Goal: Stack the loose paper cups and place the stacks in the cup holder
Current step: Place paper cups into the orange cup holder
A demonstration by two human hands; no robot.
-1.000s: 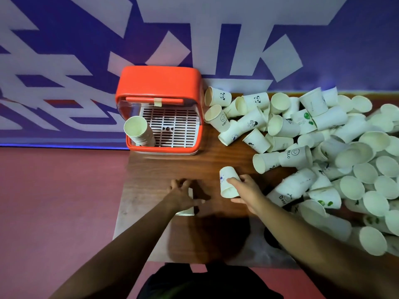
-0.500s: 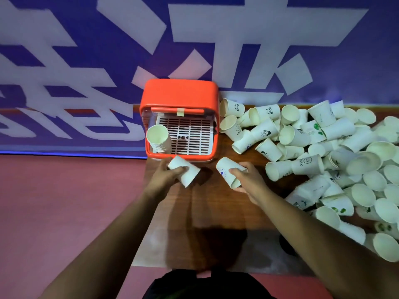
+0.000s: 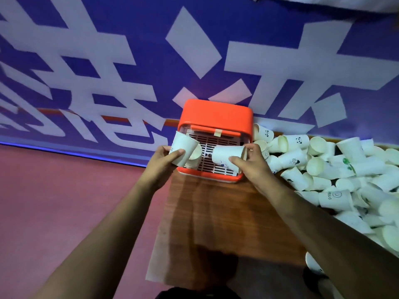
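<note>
Across the top of the frame runs the blue wall banner with white shapes. Below it, your wooden table fills the centre. A heap of loose cups sprawls down the right edge. At centre sits the orange cup holder, its white grate facing you. Your left hand grips a tilted cup, which partly hides the stack in the holder's left side. Your right hand clasps a sideways cup over the grate.
</note>
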